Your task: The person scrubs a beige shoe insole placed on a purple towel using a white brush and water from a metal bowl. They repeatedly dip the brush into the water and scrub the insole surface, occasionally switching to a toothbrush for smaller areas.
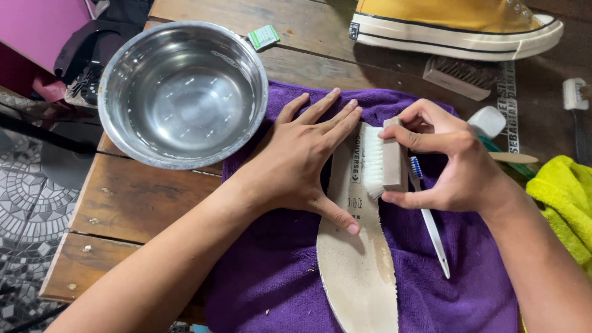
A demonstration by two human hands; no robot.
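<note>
I'm pressing my left hand (302, 163) flat, fingers spread, on the insole (357, 259) lying on the purple towel (271, 277). My right hand (453, 163) is pinching a white brush (383, 157), bristles touching the insole. Toothbrush (431, 228) is lying just under my right hand.

Wooden table (129, 197): steel bowl (183, 92), purple towel (283, 277), yellow sneaker (456, 24).

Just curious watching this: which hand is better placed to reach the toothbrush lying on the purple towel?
Probably the right hand. It holds the scrub brush directly over the toothbrush, which lies to the right of the insole. The left hand lies flat on the insole, farther away.
</note>
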